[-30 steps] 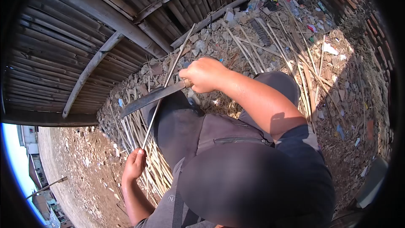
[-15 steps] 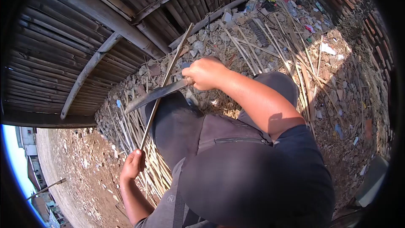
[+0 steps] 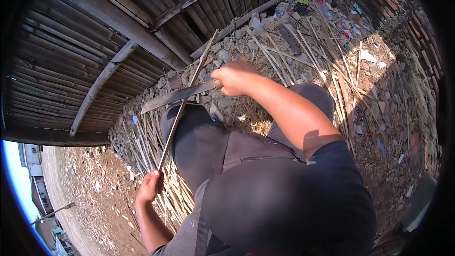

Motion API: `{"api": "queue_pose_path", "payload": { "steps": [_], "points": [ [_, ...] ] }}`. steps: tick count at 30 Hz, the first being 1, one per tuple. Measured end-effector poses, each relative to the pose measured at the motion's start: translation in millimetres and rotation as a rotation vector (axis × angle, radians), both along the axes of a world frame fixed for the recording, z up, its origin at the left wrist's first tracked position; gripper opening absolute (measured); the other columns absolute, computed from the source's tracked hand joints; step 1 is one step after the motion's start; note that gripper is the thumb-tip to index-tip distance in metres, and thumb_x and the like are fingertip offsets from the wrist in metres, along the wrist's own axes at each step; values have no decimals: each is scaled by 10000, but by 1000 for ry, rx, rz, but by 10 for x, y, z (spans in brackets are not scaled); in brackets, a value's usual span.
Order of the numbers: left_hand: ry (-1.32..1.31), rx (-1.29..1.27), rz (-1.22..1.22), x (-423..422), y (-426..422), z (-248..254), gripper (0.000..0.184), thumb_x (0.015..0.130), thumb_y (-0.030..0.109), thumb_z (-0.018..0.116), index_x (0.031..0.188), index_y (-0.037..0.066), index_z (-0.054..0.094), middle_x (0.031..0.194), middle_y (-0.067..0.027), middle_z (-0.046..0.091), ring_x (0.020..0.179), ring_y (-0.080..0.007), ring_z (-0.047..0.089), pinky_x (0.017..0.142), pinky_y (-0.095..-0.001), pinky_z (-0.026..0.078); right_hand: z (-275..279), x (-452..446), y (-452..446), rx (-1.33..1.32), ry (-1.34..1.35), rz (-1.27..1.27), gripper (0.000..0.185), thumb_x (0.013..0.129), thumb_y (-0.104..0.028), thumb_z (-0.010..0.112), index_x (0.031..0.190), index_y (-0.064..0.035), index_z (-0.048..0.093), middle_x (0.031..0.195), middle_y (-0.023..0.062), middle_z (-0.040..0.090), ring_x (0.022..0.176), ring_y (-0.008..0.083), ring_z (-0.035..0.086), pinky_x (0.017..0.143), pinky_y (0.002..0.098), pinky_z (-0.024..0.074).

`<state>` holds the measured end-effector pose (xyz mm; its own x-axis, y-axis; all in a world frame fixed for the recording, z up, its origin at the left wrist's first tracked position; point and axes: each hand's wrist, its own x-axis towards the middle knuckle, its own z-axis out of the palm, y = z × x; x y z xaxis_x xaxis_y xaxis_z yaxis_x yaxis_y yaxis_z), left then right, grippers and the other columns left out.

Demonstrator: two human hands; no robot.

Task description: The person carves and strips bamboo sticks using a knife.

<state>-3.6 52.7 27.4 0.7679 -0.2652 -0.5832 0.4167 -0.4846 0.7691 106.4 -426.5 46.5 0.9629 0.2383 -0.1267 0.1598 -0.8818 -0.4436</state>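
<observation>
My right hand (image 3: pixel 235 77) is closed round the short handle of a machete (image 3: pixel 161 101). Its long dark blade points left and lies across a thin bamboo strip (image 3: pixel 176 124), touching or nearly touching it above my left knee. The strip's near end is gripped in my left hand (image 3: pixel 150 186), thumb pressed along it. From there it slants up and away past the blade, its wider far end near the bamboo wall. Below the strip, beside my left leg, lies a pile of split bamboo strips (image 3: pixel 176 193).
A bamboo-slat wall (image 3: pixel 61 66) with poles rises at the left and far side. Rubble (image 3: pixel 222 57) and litter cover the ground ahead. More bamboo strips (image 3: pixel 341 95) lie to the right of my knees, before a brick wall (image 3: pixel 424 42).
My right hand and the machete have shifted away from me, so the blade crosses the bamboo strip closer to its far end. My left hand has stayed nearly in place.
</observation>
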Motion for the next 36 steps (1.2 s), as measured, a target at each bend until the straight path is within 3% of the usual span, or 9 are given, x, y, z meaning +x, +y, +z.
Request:
{"api": "queue_pose_path", "payload": {
  "steps": [3, 6, 12, 13, 16, 19, 22, 27, 36],
  "points": [
    [-26, -6, 8, 15, 17, -17, 467, 1091, 475, 475, 784, 125, 502, 585, 48, 435, 488, -73, 382, 465, -249, 323, -94, 26, 40, -78, -25, 151, 407, 774, -144, 652, 1178, -140, 700, 1068, 195, 730, 1056, 379, 696, 904, 474, 555],
    [4, 0, 17, -14, 23, 59, 443, 1096, 448, 479, 793, 126, 506, 590, 53, 438, 491, -67, 380, 462, -245, 311, -516, 297, -384, 210, 60, -319, 302, 808, -135, 662, 1107, -133, 706, 1090, 178, 724, 1074, 362, 691, 937, 465, 547],
    [13, -42, 41, -84, 53, 30, 461, 1087, 469, 486, 782, 124, 510, 578, 42, 435, 481, -84, 382, 465, -259, 316, -203, 153, -369, 253, 35, -430, 321, 828, -173, 659, 1142, -120, 702, 1125, 207, 714, 1096, 351, 687, 963, 457, 539],
    [22, -71, 51, -93, 12, 54, 475, 1082, 484, 486, 771, 125, 503, 569, 35, 428, 478, -93, 383, 467, -265, 319, -314, 133, -251, 207, -176, -387, 316, 822, -180, 670, 1135, -150, 701, 1097, 200, 711, 1069, 347, 693, 944, 467, 546],
    [15, -65, 37, -88, 27, 20, 487, 1077, 495, 491, 762, 124, 496, 565, 28, 429, 475, -100, 387, 466, -270, 325, -80, 79, -76, -31, -24, 8, 533, 816, -160, 661, 1348, -160, 652, 1113, 214, 721, 1102, 349, 695, 957, 460, 544],
    [-43, -50, 29, -66, 67, -17, 481, 1078, 477, 499, 756, 120, 492, 567, 24, 440, 478, -95, 402, 465, -263, 342, 15, 24, -21, -88, -4, 119, 505, 807, -178, 673, 1309, -128, 665, 1139, 230, 714, 1109, 351, 691, 967, 462, 537],
    [-24, -46, 66, -123, 127, -3, 455, 1092, 433, 488, 762, 120, 492, 571, 23, 447, 483, -93, 412, 463, -259, 346, -511, 248, -394, 223, -70, -394, 326, 826, -208, 674, 1140, -123, 689, 1065, 205, 714, 1078, 377, 679, 947, 461, 543],
    [-18, -89, 61, -189, 146, 43, 440, 1092, 422, 491, 776, 116, 510, 583, 21, 456, 488, -96, 413, 465, -262, 342, -755, 496, -830, 372, -120, -646, 503, 841, -252, 660, 1311, -74, 646, 1281, 218, 674, 1181, 375, 647, 1016, 432, 510],
    [-17, -86, 98, -216, 77, 83, 398, 1092, 376, 515, 794, 112, 524, 598, 44, 453, 501, -71, 392, 471, -248, 320, 71, 17, -142, 242, -120, -95, 379, 738, -173, 685, 1106, -81, 708, 1030, 196, 730, 1004, 392, 695, 863, 477, 555]
  ]
}}
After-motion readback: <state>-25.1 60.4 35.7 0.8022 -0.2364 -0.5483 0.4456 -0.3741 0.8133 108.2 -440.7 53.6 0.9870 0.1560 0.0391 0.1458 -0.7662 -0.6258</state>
